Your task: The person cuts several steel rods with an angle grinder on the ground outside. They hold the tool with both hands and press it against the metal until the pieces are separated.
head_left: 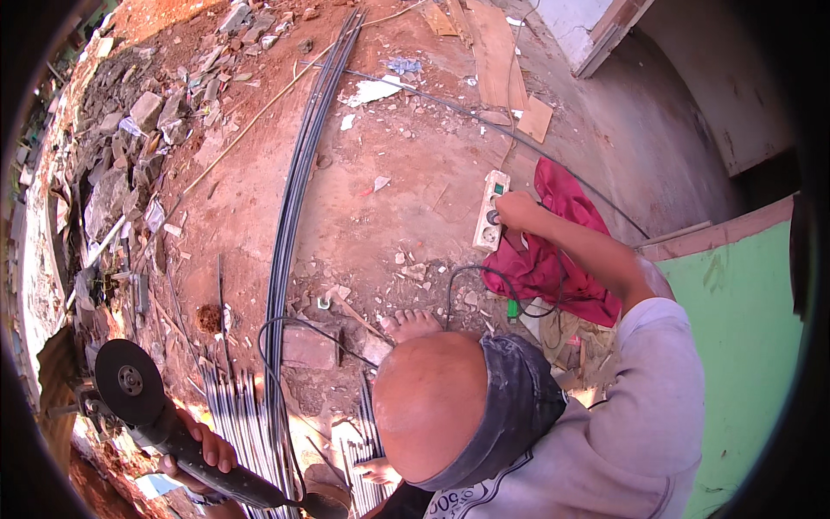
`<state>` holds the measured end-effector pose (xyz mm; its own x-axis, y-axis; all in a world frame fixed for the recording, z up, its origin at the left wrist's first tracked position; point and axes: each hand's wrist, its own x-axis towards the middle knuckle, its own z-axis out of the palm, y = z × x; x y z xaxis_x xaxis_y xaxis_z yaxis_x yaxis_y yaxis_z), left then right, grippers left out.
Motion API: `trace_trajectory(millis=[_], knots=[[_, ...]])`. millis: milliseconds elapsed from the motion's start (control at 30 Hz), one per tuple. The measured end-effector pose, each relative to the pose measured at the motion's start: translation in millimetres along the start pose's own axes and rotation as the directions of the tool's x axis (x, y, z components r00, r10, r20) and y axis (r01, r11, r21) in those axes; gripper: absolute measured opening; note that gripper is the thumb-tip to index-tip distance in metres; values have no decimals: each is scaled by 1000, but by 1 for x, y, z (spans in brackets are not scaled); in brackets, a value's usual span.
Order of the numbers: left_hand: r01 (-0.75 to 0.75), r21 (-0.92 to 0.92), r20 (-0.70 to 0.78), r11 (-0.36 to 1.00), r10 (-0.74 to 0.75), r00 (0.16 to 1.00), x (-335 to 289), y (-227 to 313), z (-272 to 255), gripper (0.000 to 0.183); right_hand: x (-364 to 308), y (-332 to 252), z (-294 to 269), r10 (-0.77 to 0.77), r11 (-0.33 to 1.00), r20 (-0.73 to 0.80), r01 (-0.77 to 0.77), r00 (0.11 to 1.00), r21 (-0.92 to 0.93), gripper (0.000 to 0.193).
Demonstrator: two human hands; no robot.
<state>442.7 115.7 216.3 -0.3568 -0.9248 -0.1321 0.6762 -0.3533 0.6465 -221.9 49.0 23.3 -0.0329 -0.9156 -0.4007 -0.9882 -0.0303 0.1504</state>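
Observation:
At the lower left, my left hand [212, 450] is closed around the body of a dark angle grinder [194, 458]. Its black cutting disc [128, 381] faces up, and the black cord [266, 346] loops away over the ground. My right arm reaches out to a white power strip [485, 240]. There my right hand [517, 210] is closed on a black plug [493, 217] at one of the sockets; how deep the plug sits is hidden by my fingers. A red cloth [553, 251] lies beside and under the strip. My bent knee [432, 406] and bare foot [411, 325] are between my hands.
Long steel rods [298, 190] run up the ground in a bundle, with several shorter rods [238, 406] near the grinder. A brick [311, 346] lies by the cord. Rubble [147, 112] is heaped at left. A green wall [752, 346] stands at right; cardboard [497, 56] lies ahead.

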Motion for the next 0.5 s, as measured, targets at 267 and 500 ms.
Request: trace_trajectory(millis=[267,500], knots=[[-12,65,-51,998,15,999,8,-4,8,51,18,7,11,-26,999,14,27,1000,-27,28],[-34,41,-162,999,41,986,1,-9,13,49,2,32,5,-9,1000,158,12,987,-14,30]])
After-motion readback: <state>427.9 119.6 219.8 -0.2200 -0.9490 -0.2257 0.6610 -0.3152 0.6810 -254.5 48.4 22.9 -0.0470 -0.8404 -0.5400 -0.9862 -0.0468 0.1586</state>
